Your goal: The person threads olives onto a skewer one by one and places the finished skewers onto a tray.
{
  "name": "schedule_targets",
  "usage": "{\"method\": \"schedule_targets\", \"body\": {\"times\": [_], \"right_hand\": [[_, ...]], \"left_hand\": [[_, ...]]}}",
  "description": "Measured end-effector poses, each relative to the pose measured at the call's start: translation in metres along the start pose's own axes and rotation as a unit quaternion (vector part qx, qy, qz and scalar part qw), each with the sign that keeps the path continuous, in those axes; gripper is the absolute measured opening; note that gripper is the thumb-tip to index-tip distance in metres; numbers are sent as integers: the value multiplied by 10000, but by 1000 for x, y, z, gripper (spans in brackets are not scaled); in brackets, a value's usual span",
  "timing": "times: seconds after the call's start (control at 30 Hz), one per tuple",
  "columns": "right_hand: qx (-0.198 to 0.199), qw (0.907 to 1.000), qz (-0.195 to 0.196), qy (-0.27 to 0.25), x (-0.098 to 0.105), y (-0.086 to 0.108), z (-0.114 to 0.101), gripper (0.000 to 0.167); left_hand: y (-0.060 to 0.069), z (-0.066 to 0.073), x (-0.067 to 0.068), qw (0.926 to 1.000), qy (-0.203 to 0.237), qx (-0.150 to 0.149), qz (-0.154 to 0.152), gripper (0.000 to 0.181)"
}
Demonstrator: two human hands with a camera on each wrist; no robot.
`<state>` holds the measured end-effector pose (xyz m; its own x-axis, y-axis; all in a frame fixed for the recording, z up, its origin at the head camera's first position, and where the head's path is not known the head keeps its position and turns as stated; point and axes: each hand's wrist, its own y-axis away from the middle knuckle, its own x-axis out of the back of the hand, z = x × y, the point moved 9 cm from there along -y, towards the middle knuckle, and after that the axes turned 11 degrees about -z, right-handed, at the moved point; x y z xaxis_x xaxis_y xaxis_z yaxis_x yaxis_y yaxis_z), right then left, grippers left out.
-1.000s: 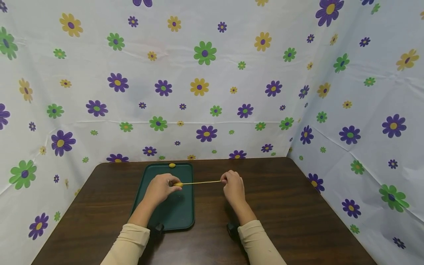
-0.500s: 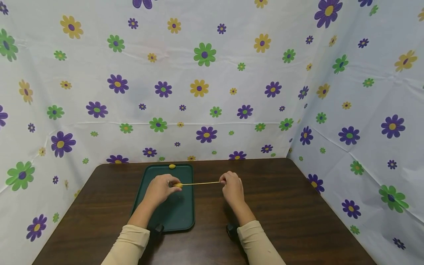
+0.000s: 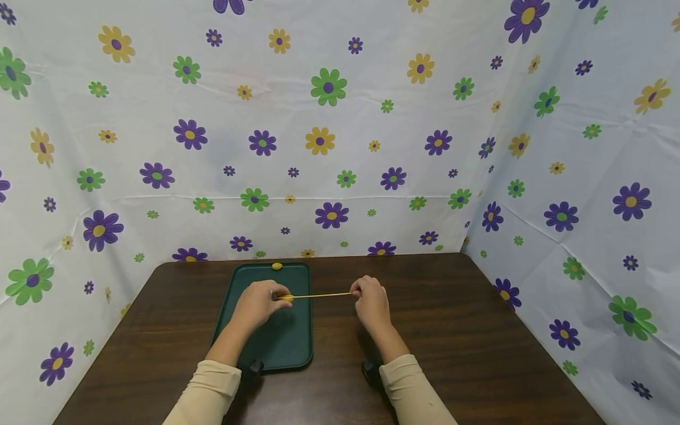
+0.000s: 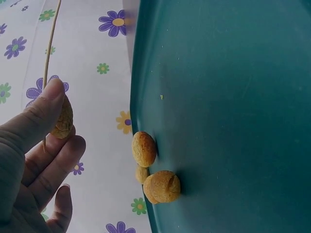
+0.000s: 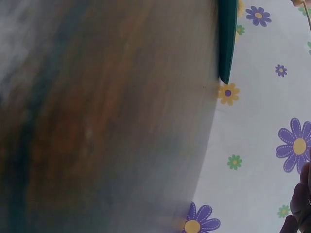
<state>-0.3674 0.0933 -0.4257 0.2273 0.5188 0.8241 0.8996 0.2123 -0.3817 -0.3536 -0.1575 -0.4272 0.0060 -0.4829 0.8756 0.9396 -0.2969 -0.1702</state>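
Over the dark green tray [image 3: 292, 348], my left hand [image 3: 256, 304] pinches a wrinkled yellow-brown oval piece [image 4: 64, 119], like a nut or dried fruit, between thumb and fingers. A thin yellow string [image 3: 324, 295] passes under that thumb and runs straight across to my right hand [image 3: 372, 301]. The right fingertips pinch its other end above the table. Similar yellow-brown pieces [image 4: 144, 149] lie together along the tray's edge in the left wrist view. Only the edge of the right hand [image 5: 301, 201] shows in the right wrist view, so its grip is hidden there.
The tray rests on the left half of a dark brown wooden table [image 3: 451, 342]. White cloth with printed flowers [image 3: 340, 159] hangs behind the table and along both sides. Dark wrist devices [image 3: 372, 373] sit under both forearms.
My right hand has shifted very slightly left, towards the left hand. The left hand keeps its pinch, and the string still spans both hands.
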Motion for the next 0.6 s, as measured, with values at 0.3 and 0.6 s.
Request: {"method": "schedule_targets", "body": {"times": [0.3, 0.6], "right_hand": [[23, 9999, -97, -138, 0, 1, 2, 21], [81, 9997, -8, -237, 2, 2, 1, 22]], "left_hand": [[-1, 5, 0, 10000, -13, -57, 19, 19], [0, 8, -1, 9999, 9, -93, 67, 17]]}}
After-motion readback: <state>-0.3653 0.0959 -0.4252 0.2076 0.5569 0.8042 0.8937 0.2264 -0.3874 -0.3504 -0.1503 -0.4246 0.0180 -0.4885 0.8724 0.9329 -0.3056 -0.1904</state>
